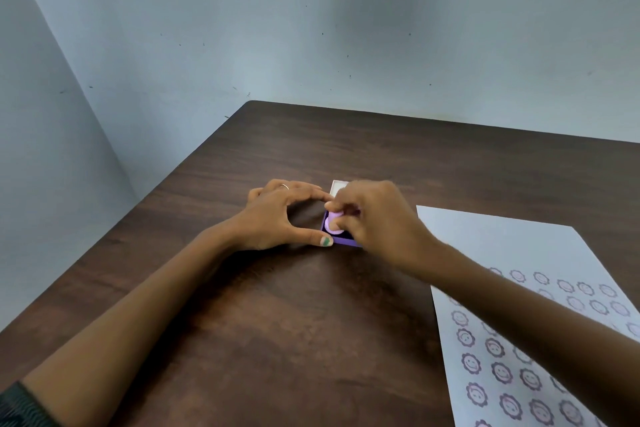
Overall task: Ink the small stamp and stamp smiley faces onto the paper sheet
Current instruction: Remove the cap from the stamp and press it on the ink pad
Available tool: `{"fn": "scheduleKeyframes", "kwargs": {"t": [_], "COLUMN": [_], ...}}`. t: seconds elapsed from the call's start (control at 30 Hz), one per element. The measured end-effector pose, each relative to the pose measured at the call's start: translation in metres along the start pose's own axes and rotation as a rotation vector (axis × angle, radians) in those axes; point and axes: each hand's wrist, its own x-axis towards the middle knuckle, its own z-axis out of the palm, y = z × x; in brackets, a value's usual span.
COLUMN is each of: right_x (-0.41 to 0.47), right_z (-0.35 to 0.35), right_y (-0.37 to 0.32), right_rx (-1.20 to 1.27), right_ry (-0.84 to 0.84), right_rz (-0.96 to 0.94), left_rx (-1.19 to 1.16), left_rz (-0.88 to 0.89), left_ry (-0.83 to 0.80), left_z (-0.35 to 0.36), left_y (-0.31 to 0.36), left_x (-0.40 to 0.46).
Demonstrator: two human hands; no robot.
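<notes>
A small purple ink pad box [341,241] lies on the dark wooden table [277,322], with its white lid [337,188] raised behind it. My right hand [377,218] pinches a small round lilac stamp [333,220] and holds it down on the pad. My left hand [280,215] rests on the table beside the box, its thumb and forefinger touching the box's left side. The white paper sheet [502,246] lies to the right, and several purple smiley prints [500,371] cover its near part.
The table stands in a corner of pale blue walls [311,28]. Its left edge [104,236] runs diagonally toward me. My right forearm crosses over the paper's near left part.
</notes>
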Motion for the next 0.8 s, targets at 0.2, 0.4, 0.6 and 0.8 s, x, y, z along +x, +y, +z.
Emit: {"fn": "scheduleKeyframes", "kwargs": {"t": [0.2, 0.4, 0.6, 0.8], "right_x": [0.009, -0.001, 0.012, 0.013], "right_z": [-0.003, 0.004, -0.009, -0.006], "right_y": [0.000, -0.004, 0.000, 0.001], "right_rx": [0.066, -0.003, 0.059, -0.007], "right_ry": [0.021, 0.003, -0.111, -0.096], "right_rz": [0.155, 0.049, 0.032, 0.005], "left_rx": [-0.004, -0.004, -0.002, -0.007], "left_rz": [-0.006, -0.004, -0.017, -0.017], "left_ry": [-0.011, -0.003, -0.014, -0.021], "left_z": [-0.002, -0.002, -0.003, -0.003], "left_y": [0.000, 0.000, 0.000, -0.001], "left_x": [0.000, 0.000, 0.000, 0.000]}}
